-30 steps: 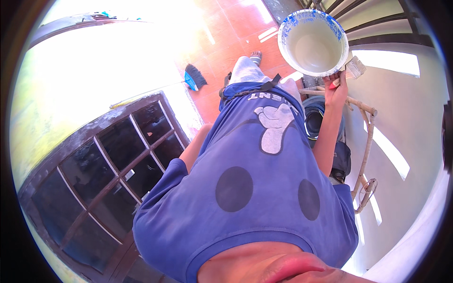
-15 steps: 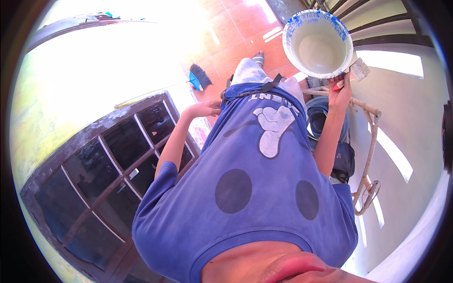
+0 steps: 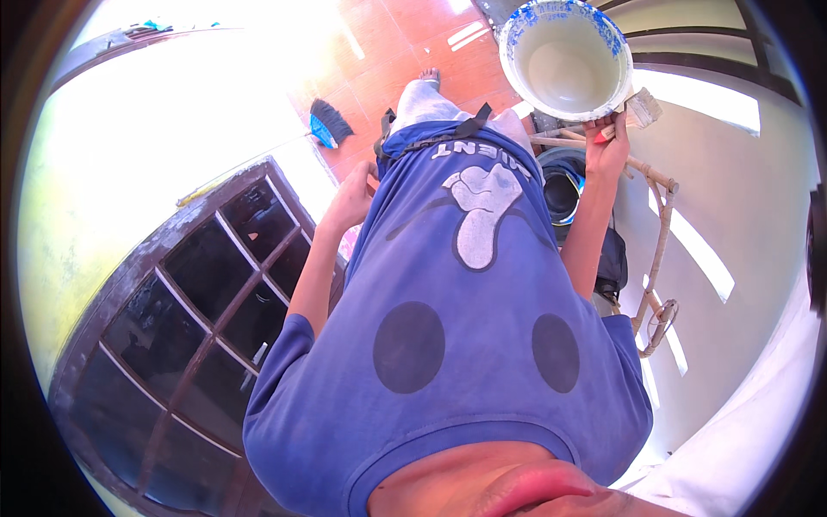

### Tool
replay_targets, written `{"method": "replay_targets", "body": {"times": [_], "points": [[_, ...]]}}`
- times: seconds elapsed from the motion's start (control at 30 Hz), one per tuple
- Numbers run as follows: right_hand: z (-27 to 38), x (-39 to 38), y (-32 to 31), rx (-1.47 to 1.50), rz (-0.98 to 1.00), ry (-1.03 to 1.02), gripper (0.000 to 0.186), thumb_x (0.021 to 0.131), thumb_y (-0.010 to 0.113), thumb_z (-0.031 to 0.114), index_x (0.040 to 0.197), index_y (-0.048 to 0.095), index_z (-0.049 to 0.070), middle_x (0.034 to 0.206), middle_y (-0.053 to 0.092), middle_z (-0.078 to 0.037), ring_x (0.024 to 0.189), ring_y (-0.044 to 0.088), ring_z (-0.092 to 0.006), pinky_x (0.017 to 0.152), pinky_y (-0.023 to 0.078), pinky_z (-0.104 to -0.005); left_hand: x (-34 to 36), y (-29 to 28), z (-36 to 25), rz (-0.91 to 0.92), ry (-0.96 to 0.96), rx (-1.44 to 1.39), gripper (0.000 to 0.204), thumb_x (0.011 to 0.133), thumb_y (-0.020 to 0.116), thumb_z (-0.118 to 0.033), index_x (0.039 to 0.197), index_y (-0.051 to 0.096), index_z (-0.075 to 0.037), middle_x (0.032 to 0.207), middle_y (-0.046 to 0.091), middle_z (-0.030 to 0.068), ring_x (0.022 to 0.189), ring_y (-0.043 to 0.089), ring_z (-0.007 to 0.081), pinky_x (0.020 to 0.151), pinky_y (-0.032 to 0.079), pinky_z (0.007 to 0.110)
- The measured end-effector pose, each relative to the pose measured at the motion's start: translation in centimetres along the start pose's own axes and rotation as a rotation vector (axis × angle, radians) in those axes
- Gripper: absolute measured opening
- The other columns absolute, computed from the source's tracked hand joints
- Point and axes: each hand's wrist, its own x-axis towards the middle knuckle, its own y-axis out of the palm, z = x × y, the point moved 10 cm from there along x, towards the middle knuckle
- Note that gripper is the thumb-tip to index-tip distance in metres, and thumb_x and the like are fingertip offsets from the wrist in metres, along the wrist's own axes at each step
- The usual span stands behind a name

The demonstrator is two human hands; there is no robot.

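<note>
My right hand (image 3: pixel 608 148) is closed at the rim of a white bucket (image 3: pixel 564 108), its fingers under the near edge. The bucket's inner wall is smeared with blue paint, and a pale, whitish liquid (image 3: pixel 564 76) lies at its bottom. The same hand holds a paintbrush with a red handle (image 3: pixel 605 134); its pale bristles (image 3: pixel 643 109) stick out to the right of the bucket. Beside my left hip hangs my left hand (image 3: pixel 353 195), with loosely bent fingers and nothing seen in it. My shirt partly hides its fingertips.
A blue and black broom head (image 3: pixel 329 123) rests on the orange tiled floor (image 3: pixel 388 52). A dark-framed paned window or door (image 3: pixel 202 327) stands at left. At right, a wooden rack (image 3: pixel 659 233) leans by the wall, near a dark round container (image 3: pixel 562 194) and black bag (image 3: pixel 612 263).
The view has shifted, so the bucket, broom and window sit farther left. My left hand's fingers are more bent beside the hip. My right hand keeps the bucket and paintbrush.
</note>
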Motion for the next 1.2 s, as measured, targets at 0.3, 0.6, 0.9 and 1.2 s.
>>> {"method": "replay_targets", "body": {"times": [0.3, 0.6, 0.9, 1.2], "points": [[0.2, 0.9, 1.1, 0.007, 0.089, -0.012, 0.041, 0.109, 0.043, 0.026, 0.143, 0.045, 0.002, 0.136, 0.055, -0.013, 0.126, 0.054, -0.0275, 0.104, 0.045, -0.0495, -0.7, 1.4, 0.1, -0.140, -0.075, 0.284, 0.015, 0.090, 0.062, -0.017, 0.094, 0.068, -0.003, 0.084, 0.069, 0.0163, 0.075, 0.069, 0.0341, 0.068, 0.054, 0.046], [-1.3, 2.8, 0.7, 0.077, 0.069, 0.066, 0.035, 0.109, 0.045, 0.027, 0.135, 0.050, 0.003, 0.126, 0.059, -0.012, 0.115, 0.059, -0.0262, 0.095, 0.051, -0.0471, -3.7, 3.2, -1.3, 0.220, -0.139, 0.021, 0.020, 0.090, 0.060, -0.013, 0.091, 0.068, 0.006, 0.085, 0.070, 0.0269, 0.076, 0.068, 0.0449, 0.076, 0.055, 0.047], [-2.1, 2.3, 4.3, 0.151, 0.098, 0.109, 0.026, 0.109, 0.044, 0.028, 0.113, 0.058, 0.006, 0.102, 0.063, -0.007, 0.091, 0.060, -0.0190, 0.077, 0.047, -0.0358, -5.4, 2.6, -2.0, -0.019, 0.096, -0.136, 0.022, 0.092, 0.061, -0.015, 0.098, 0.071, 0.004, 0.086, 0.072, 0.0188, 0.077, 0.071, 0.0342, 0.074, 0.055, 0.043], [-4.6, 2.1, 4.3, 0.238, 0.120, 0.138, 0.033, 0.110, 0.040, 0.024, 0.129, 0.057, 0.004, 0.112, 0.068, -0.007, 0.095, 0.063, -0.0174, 0.080, 0.050, -0.0345, 1.9, 1.1, -0.3, 0.773, -0.352, 0.245, 0.024, 0.092, 0.061, -0.018, 0.105, 0.074, -0.001, 0.085, 0.072, 0.0144, 0.079, 0.073, 0.0274, 0.072, 0.055, 0.041]]}}
